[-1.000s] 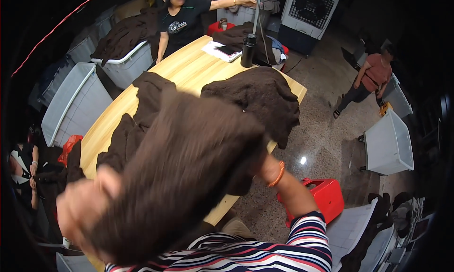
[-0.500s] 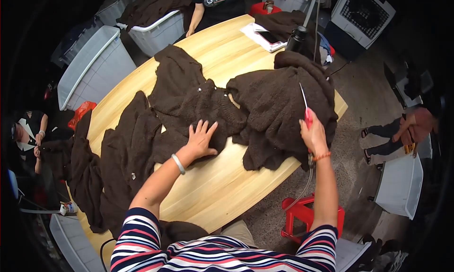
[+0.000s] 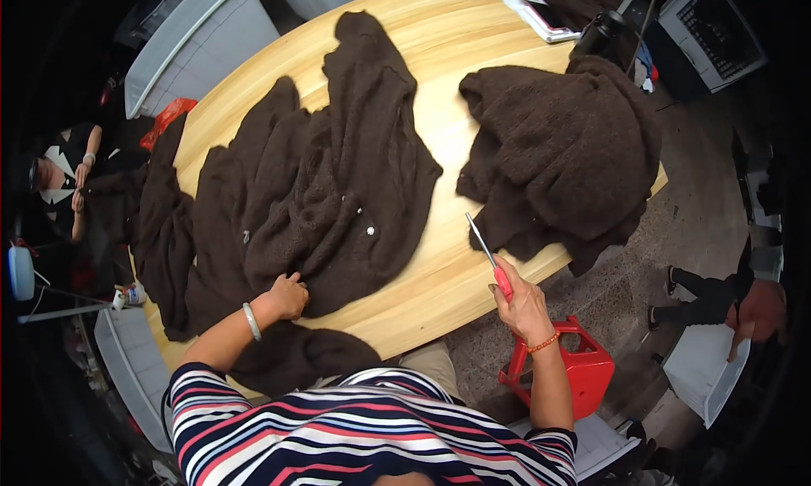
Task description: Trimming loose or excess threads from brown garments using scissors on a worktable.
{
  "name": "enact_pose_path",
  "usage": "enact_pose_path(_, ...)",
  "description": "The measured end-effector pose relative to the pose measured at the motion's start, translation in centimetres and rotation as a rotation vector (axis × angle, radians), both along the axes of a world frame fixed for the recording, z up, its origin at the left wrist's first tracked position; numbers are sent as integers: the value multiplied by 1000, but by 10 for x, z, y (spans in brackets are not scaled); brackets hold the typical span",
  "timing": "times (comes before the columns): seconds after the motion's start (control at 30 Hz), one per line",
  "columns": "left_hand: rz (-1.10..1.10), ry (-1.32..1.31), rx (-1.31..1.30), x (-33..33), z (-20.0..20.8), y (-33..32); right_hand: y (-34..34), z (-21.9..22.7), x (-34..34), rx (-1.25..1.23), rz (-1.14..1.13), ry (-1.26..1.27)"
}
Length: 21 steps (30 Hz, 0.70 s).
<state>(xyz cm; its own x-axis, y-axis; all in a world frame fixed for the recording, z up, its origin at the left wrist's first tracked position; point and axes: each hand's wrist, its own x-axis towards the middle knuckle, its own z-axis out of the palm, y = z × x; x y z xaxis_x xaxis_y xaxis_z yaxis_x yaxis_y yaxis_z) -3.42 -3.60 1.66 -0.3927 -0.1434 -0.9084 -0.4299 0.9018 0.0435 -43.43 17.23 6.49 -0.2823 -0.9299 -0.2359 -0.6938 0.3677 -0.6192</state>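
A dark brown knitted garment [image 3: 372,140] with a few small white spots lies spread over the left and middle of the wooden table [image 3: 448,309]. At its near edge, my left hand [image 3: 287,297] has its fingers curled onto the fabric. My right hand [image 3: 524,310] is closed around a slim tool [image 3: 502,282] with a red handle and a thin metal shaft, its tip pointing up and left over the table. Just beyond that tip is a bunched brown garment [image 3: 566,148] on the table's right end, apart from the spread one.
A red stool [image 3: 583,372] stands on the floor by my right forearm. A phone [image 3: 545,15] on papers and a black cylinder [image 3: 598,34] are at the far right. Pale bins [image 3: 198,51] flank the far left. Another person [image 3: 63,169] handles brown fabric at the left.
My left hand has moved nearer and left, closing on the fabric. The two brown garments are now separated. My right hand with the tool has come off the right garment toward me.
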Motion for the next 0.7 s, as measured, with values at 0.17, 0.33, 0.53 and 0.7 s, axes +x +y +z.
enact_pose_path(0.17,315,544,-231,-39,28,33,19,-14,49,83,58,-29)
enact_pose_path(0.33,508,998,-315,-90,-35,58,20,-6,91,103,86,1)
enact_pose_path(0.53,675,1148,-104,-75,-60,64,39,5,107,46,34,-4)
enact_pose_path(0.7,284,992,290,-50,-23,122,56,5,123,151,25,24)
